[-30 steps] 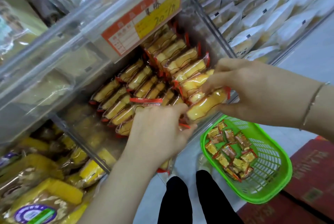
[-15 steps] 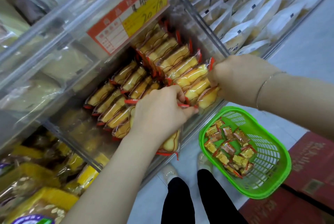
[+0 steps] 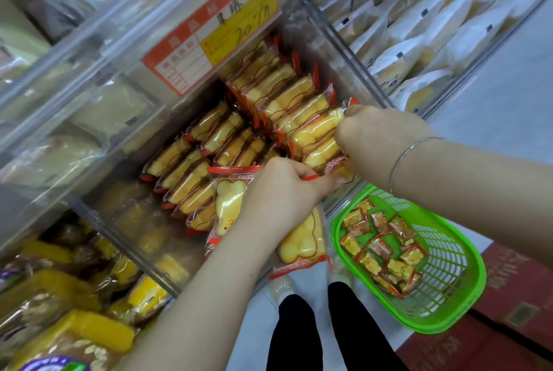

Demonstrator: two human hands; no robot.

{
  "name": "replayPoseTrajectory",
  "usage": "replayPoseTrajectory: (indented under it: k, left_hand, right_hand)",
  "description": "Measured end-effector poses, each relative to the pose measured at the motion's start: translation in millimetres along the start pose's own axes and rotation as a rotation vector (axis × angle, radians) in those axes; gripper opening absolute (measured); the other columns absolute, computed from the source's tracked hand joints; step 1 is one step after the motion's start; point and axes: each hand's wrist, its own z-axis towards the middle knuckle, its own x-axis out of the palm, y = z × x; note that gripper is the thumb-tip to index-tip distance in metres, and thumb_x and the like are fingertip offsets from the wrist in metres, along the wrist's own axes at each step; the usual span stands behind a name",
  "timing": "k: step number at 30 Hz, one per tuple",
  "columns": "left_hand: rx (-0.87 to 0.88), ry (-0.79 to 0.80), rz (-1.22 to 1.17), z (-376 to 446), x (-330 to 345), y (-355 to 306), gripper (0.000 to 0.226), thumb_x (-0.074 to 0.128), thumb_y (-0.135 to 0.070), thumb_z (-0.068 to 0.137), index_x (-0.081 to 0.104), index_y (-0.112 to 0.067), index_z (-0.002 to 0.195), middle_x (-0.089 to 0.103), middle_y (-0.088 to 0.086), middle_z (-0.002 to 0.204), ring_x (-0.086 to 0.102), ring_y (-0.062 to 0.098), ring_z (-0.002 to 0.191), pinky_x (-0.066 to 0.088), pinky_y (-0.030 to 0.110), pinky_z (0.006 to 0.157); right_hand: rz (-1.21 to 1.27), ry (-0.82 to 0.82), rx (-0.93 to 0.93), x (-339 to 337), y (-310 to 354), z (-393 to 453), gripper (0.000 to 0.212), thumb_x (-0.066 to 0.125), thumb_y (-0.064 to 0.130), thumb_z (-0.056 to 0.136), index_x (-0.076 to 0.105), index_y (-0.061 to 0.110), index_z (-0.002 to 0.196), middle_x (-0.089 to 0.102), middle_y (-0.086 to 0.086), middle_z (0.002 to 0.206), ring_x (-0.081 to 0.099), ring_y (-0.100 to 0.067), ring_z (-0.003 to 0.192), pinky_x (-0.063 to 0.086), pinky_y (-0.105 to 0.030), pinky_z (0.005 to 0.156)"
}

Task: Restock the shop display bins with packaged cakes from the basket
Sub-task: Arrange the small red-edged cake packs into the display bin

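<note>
A clear display bin (image 3: 344, 50) holds rows of yellow bear-shaped cakes in red-edged wrappers (image 3: 287, 104). My left hand (image 3: 281, 194) lies over the front packs and pinches a wrapper's red edge near the bin's front right corner. A flat pack (image 3: 227, 206) sits under its wrist, and another pack (image 3: 302, 242) leans against the front wall. My right hand (image 3: 380, 143) grips the ends of the nearest cakes in the right row (image 3: 317, 137). The green basket (image 3: 454, 305) stands on the floor at lower right, with several small cake packs (image 3: 383, 254) inside.
A red and yellow price tag (image 3: 215, 32) hangs on the upper bin's front. White pouches (image 3: 434, 29) fill the bin to the right. Larger yellow bread packs (image 3: 74, 325) lie in the lower left bins. Red cartons (image 3: 508, 337) stand under the basket. My legs (image 3: 323, 331) are below.
My right hand has pushed the cake it held down into the right row and now grips the pack ends. My left hand has slid right toward it along the front packs.
</note>
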Motion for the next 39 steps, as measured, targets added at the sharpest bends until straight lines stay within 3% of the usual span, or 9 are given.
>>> replayPoseTrajectory:
  k: [5,9,13,16,21,25,29,32,39]
  left_hand:
    - [0.02,0.01,0.019,-0.5,0.4,-5.8,0.059,0.066,-0.066,0.071,0.067,-0.007,0.067,0.03,-0.006,0.037,0.033,0.018,0.045,0.031,0.03,0.053]
    - [-0.015,-0.042,0.004,-0.8,-20.3,5.0,0.073,0.045,-0.083,0.063,0.074,-0.017,0.072,0.057,-0.001,0.046,0.046,0.004,0.039,0.036,0.022,0.049]
    - [-0.035,-0.216,-0.037,6.9,-26.4,6.8,0.075,0.029,-0.085,0.069,0.071,-0.023,0.073,0.07,-0.009,0.066,0.062,0.004,0.069,0.043,0.025,0.061]
    - [-0.076,-0.22,-0.06,15.0,-18.9,-1.3,0.064,0.039,-0.079,0.077,0.065,-0.022,0.067,0.061,-0.013,0.059,0.06,0.013,0.07,0.049,0.032,0.066]
    - [-0.138,-0.233,-0.125,25.1,-9.4,-4.3,0.052,0.053,-0.069,0.079,0.068,-0.018,0.078,0.066,-0.004,0.074,0.063,0.019,0.077,0.053,0.038,0.078]
    - [-0.144,-0.226,-0.099,29.0,-3.0,-7.7,0.049,0.056,-0.064,0.081,0.061,-0.017,0.065,0.056,-0.004,0.058,0.06,0.023,0.067,0.053,0.039,0.075]
    - [-0.216,-0.202,-0.059,36.2,-7.3,-7.5,0.062,0.052,-0.068,0.08,0.06,-0.013,0.109,0.064,0.005,0.102,0.06,0.029,0.097,0.048,0.045,0.092]
    - [-0.212,-0.156,-0.049,37.5,-10.4,-5.0,0.066,0.052,-0.07,0.079,0.06,-0.015,0.116,0.064,0.005,0.109,0.059,0.028,0.102,0.047,0.045,0.094]
    - [-0.138,-0.137,-0.062,21.9,-9.1,1.8,0.072,0.042,-0.072,0.083,0.075,-0.009,0.077,0.068,0.005,0.069,0.065,0.022,0.072,0.055,0.042,0.079]
  right_hand:
    - [-0.115,-0.122,-0.078,0.0,-0.4,-8.7,0.016,0.058,0.018,0.087,0.043,0.02,0.083,0.056,-0.004,0.106,0.051,-0.027,0.11,0.036,-0.033,0.063]
    - [0.011,-0.136,-0.086,-3.3,-13.2,-9.4,0.015,0.056,0.017,0.087,0.058,0.017,0.101,0.047,-0.002,0.1,0.056,-0.027,0.101,0.043,-0.031,0.065]
    - [0.007,-0.25,-0.125,5.1,-13.6,-10.1,0.016,0.052,0.018,0.091,0.06,0.018,0.105,0.048,-0.001,0.106,0.053,-0.026,0.102,0.049,-0.033,0.069]
    - [0.042,-0.247,-0.131,16.5,-9.5,-9.8,0.025,0.05,0.021,0.092,0.058,0.023,0.117,0.047,-0.002,0.113,0.045,-0.025,0.106,0.045,-0.037,0.09]
    - [0.186,-0.292,-0.088,27.2,-10.0,-18.1,0.031,0.047,0.02,0.093,0.055,0.027,0.123,0.042,0.0,0.116,0.041,-0.022,0.106,0.043,-0.036,0.092]
    - [0.222,-0.317,-0.019,30.1,-10.9,-26.3,0.025,0.045,0.027,0.096,0.06,0.028,0.116,0.04,0.004,0.121,0.043,-0.02,0.109,0.045,-0.031,0.08]
    - [0.228,-0.35,0.003,33.1,-13.3,-26.7,0.026,0.042,0.034,0.098,0.061,0.034,0.115,0.047,0.012,0.124,0.046,-0.015,0.112,0.048,-0.031,0.072]
    - [0.273,-0.397,0.026,33.0,-14.1,-22.0,0.024,0.046,0.034,0.096,0.065,0.034,0.11,0.055,0.012,0.118,0.051,-0.017,0.109,0.045,-0.03,0.066]
    - [0.06,-0.439,-0.039,31.0,-7.2,-11.1,0.012,0.059,0.015,0.089,0.069,0.021,0.087,0.061,0.004,0.083,0.058,-0.021,0.078,0.027,-0.023,0.047]
